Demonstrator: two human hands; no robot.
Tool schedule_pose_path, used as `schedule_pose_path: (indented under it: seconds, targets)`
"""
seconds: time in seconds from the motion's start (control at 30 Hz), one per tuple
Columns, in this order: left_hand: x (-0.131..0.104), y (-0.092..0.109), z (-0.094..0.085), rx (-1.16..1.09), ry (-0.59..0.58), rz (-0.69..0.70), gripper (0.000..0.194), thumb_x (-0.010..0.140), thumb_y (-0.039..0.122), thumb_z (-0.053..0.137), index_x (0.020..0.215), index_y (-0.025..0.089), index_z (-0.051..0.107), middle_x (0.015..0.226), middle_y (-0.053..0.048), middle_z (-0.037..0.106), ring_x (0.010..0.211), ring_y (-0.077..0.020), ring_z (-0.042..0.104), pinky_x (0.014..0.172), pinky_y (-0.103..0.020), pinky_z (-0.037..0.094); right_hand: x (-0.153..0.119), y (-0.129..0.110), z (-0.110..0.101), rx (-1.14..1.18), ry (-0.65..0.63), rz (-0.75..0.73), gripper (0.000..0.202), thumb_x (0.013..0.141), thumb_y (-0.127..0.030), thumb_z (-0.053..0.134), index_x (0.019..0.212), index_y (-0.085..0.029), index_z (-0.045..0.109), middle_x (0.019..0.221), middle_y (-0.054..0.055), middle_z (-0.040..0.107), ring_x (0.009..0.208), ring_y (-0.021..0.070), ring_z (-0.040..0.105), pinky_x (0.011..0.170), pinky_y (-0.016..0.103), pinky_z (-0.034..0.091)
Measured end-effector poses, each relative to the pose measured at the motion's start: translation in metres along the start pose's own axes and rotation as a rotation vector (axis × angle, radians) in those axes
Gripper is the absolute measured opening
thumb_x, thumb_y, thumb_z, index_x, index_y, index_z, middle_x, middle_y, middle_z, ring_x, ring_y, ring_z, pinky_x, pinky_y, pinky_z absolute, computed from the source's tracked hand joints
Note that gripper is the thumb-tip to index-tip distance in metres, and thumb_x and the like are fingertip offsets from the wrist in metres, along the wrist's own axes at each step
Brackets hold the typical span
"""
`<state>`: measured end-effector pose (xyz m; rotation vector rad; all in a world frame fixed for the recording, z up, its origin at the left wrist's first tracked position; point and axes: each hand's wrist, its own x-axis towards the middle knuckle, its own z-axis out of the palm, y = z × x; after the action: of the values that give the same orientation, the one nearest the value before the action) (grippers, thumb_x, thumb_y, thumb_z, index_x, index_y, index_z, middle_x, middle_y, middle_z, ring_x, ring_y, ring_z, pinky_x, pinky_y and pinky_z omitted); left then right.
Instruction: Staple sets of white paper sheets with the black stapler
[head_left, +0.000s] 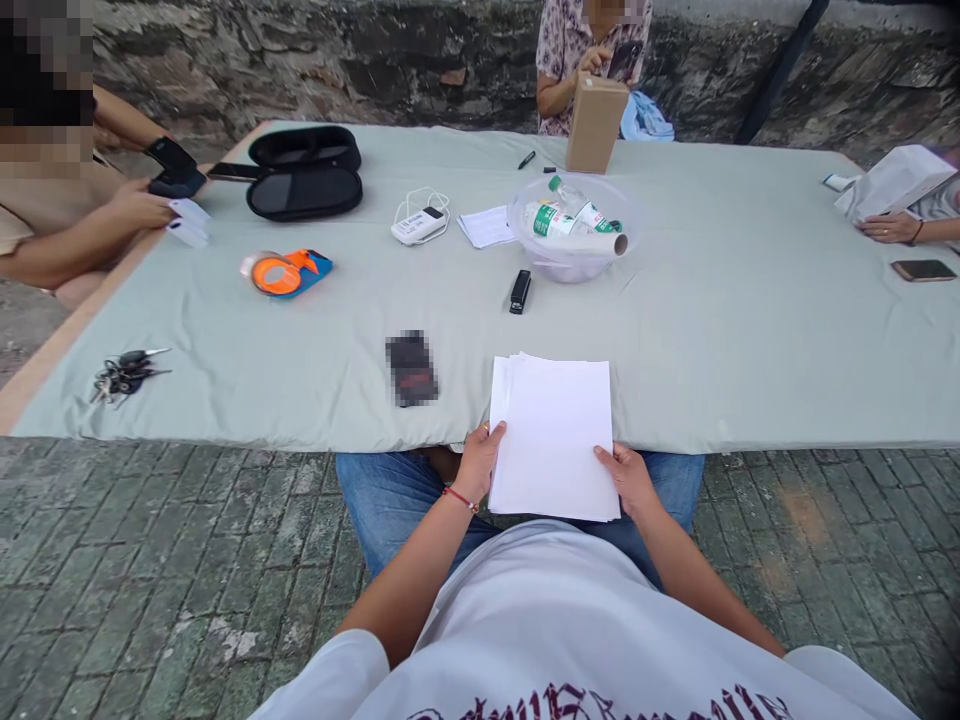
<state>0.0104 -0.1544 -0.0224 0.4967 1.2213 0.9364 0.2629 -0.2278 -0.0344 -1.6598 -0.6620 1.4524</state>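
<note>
My left hand (480,463) pinches the left edge of the stack of white paper sheets (555,435), thumb on top; my right hand (627,474) pinches the right edge the same way. The stack sits at lower centre of the frame, its far part over the green-grey cloth-covered table (712,330), its near part over my lap (some sheets stick out unevenly at the upper left corner). Beyond it, near the centre, lies a small black stapler (520,292), and past that a round translucent plastic basin (574,262) holding bottles with green-and-white labels (553,220). At centre left is an orange-and-blue tape dispenser (289,273); keys (127,375) lie farther left, nearer me.
</note>
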Motion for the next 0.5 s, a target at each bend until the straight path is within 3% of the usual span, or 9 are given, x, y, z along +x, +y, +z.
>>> schedule_pose_path:
  seconds: [0.13,0.23,0.3,0.5]
  targets:
    - [0.005,-0.002,-0.004,0.071,0.03,0.065,0.053,0.071,0.046,0.073,0.111,0.014,0.06,0.089,-0.007,0.072,0.082,-0.0217,0.068,0.077,-0.034,0.054,0.002,-0.018,-0.017,-0.154,0.064,-0.094,0.042,0.078,-0.057,0.065,0.101,-0.023,0.071,0.09,0.005,0.077,0.087,0.0305,0.071,0.072,0.041,0.059]
    - [0.005,-0.001,-0.005,0.142,0.048,0.101,0.071,0.075,0.038,0.067,0.139,0.018,0.042,0.079,-0.001,0.069,0.069,-0.0187,0.066,0.068,-0.033,0.053,0.009,-0.031,-0.033,-0.261,0.161,-0.184,0.039,0.08,-0.053,0.062,0.105,-0.025,0.07,0.094,0.004,0.077,0.093,0.0307,0.07,0.074,0.041,0.059]
    - [0.004,0.0,-0.004,0.157,0.022,0.121,0.073,0.078,0.036,0.062,0.144,0.02,0.037,0.076,0.0,0.067,0.066,-0.0177,0.064,0.066,-0.032,0.052,0.015,-0.037,-0.045,-0.235,0.191,-0.191,0.039,0.08,-0.05,0.062,0.109,-0.025,0.069,0.098,0.004,0.077,0.094,0.0296,0.07,0.075,0.04,0.059]
    - [0.004,0.003,-0.003,0.258,0.013,0.107,0.036,0.078,0.043,0.06,0.103,0.017,0.064,0.088,-0.005,0.07,0.08,-0.0195,0.065,0.071,-0.03,0.05,0.022,-0.049,-0.067,-0.029,0.148,-0.079,0.045,0.075,-0.047,0.07,0.113,-0.024,0.066,0.098,0.004,0.077,0.082,0.0272,0.073,0.068,0.039,0.06]
